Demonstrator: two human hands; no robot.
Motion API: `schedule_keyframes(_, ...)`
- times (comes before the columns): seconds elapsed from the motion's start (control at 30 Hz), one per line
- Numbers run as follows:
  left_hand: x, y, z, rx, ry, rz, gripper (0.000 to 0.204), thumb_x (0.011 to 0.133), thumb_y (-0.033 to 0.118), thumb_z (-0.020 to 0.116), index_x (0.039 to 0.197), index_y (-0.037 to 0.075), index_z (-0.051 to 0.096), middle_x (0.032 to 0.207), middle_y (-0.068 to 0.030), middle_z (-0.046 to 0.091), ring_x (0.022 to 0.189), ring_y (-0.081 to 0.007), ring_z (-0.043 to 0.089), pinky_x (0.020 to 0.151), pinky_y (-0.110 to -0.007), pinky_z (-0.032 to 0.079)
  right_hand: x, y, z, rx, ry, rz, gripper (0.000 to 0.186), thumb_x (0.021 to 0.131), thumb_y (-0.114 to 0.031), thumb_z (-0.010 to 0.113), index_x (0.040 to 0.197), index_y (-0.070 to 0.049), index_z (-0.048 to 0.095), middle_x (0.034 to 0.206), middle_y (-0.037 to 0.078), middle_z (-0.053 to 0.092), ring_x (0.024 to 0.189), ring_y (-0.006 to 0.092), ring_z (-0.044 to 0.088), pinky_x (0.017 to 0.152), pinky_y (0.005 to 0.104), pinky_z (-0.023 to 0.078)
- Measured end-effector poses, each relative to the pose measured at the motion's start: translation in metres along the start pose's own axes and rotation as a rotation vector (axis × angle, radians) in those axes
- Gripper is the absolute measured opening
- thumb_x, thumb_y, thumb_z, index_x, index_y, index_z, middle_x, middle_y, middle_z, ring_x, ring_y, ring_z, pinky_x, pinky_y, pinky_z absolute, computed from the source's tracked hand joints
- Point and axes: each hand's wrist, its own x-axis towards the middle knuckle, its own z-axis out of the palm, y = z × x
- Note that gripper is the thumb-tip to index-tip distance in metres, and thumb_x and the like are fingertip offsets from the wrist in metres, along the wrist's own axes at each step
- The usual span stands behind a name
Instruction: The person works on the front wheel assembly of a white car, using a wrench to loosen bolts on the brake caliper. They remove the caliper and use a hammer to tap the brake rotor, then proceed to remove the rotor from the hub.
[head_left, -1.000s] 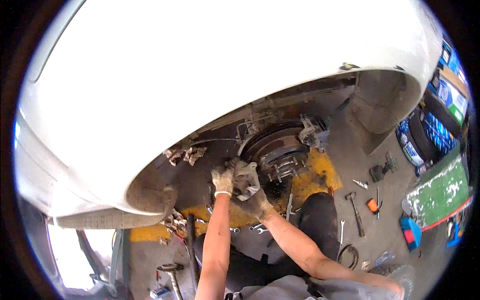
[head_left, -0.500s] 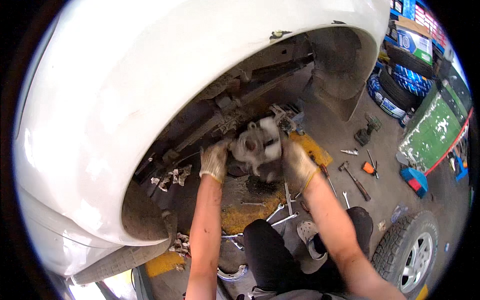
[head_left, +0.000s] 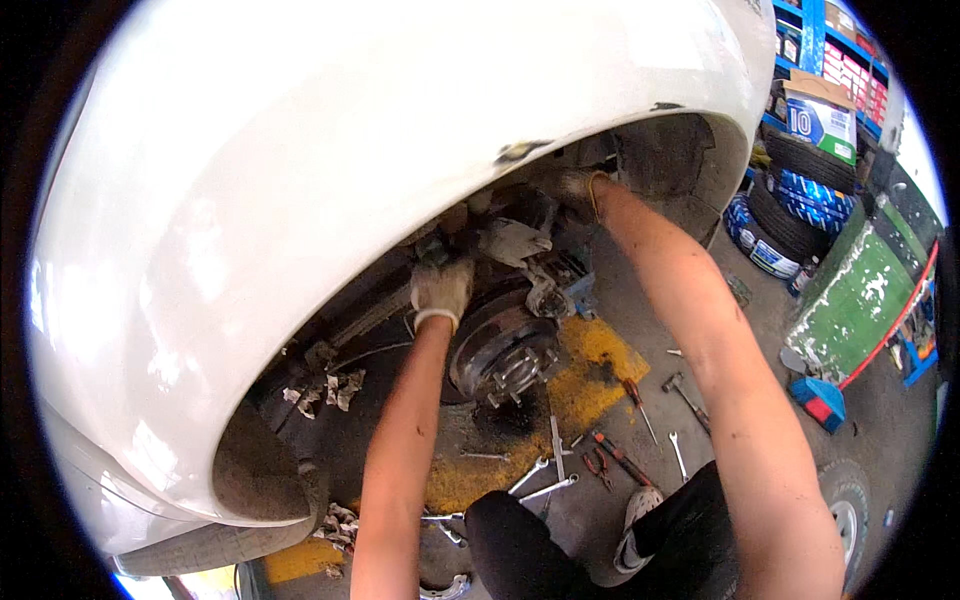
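Note:
My left hand (head_left: pixel 442 288), in a pale work glove, reaches into the wheel arch of a white vehicle (head_left: pixel 300 160), against dark suspension parts. Its fingertips are hidden, so its grip does not show. Deeper under the fender is my gloved right hand (head_left: pixel 570 185), with its fingers lost in shadow behind the arch's edge. A light grey metal part (head_left: pixel 515 242) sits between the two hands. Below it is a round wheel hub with protruding studs (head_left: pixel 520 368), its face toward me. Beside the hub's upper right is a metal ring-shaped end (head_left: pixel 547 300).
Wrenches (head_left: pixel 548 487), pliers (head_left: pixel 598 466), a screwdriver (head_left: pixel 640 408) and a hammer (head_left: pixel 685 400) lie on the floor near my knees. A removed wheel (head_left: pixel 848 515) is at lower right. Stacked tyres (head_left: pixel 795 215) and a green panel (head_left: pixel 860 285) stand to the right.
Both hands have moved up and further into the wheel arch, the right one most. The blurred round metal part between them is no longer there; the studded hub now shows plainly. My view has shifted.

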Motion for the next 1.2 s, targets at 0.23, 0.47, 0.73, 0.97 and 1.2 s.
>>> schedule_keyframes(0.23,-0.004,0.049,-0.008,-0.36,-0.214,-0.238,0.056,0.082,0.046,0.045,0.129,0.015,0.04,0.131,-0.0114,0.041,0.121,-0.0246,0.038,0.1,-0.034,0.028,0.077,0.121,-0.029,0.388,-0.136,0.148,0.044,0.088,-0.036,0.045,0.122,-0.009,0.047,0.12,0.01,0.05,0.099,0.0223,0.052,0.083,0.0347,0.044)
schedule_keyframes(0.47,0.046,-0.006,0.032,-0.205,-0.202,0.071,0.055,0.083,0.041,0.044,0.125,0.006,0.04,0.129,-0.0084,0.043,0.117,-0.0218,0.042,0.1,-0.032,0.027,0.067,0.08,-0.01,-0.033,-0.128,-0.123,0.048,0.09,-0.034,0.04,0.131,-0.012,0.035,0.134,0.01,0.035,0.12,0.0251,0.036,0.101,0.0362,0.028)
schedule_keyframes(0.73,0.047,-0.041,0.079,-0.263,-0.331,-0.18,0.031,0.079,0.019,0.05,0.107,0.013,0.059,0.118,-0.0082,0.053,0.111,-0.0273,0.045,0.096,-0.039,0.032,0.096,0.178,-0.009,-0.887,0.049,-0.691,0.043,0.091,-0.009,0.025,0.133,-0.013,0.032,0.137,0.01,0.03,0.123,0.0244,0.033,0.104,0.0335,0.024)
schedule_keyframes(0.97,0.046,-0.025,0.066,0.138,-0.325,-0.182,0.033,0.088,0.012,0.039,0.118,0.014,0.052,0.128,-0.0093,0.044,0.119,-0.026,0.039,0.103,-0.037,0.026,0.11,0.212,0.008,-0.173,0.132,-0.706,0.052,0.086,-0.034,0.049,0.129,-0.007,0.036,0.134,0.012,0.035,0.122,0.0264,0.033,0.101,0.038,0.026)
schedule_keyframes(1.2,0.053,-0.06,0.077,-0.235,-0.258,-0.271,0.038,0.092,0.015,0.028,0.127,0.008,0.04,0.135,-0.0131,0.034,0.123,-0.0251,0.032,0.102,-0.035,0.028,0.086,0.169,-0.011,-0.273,0.047,-0.536,0.052,0.085,-0.034,0.051,0.127,-0.006,0.038,0.13,0.014,0.038,0.118,0.0262,0.037,0.097,0.0386,0.031)
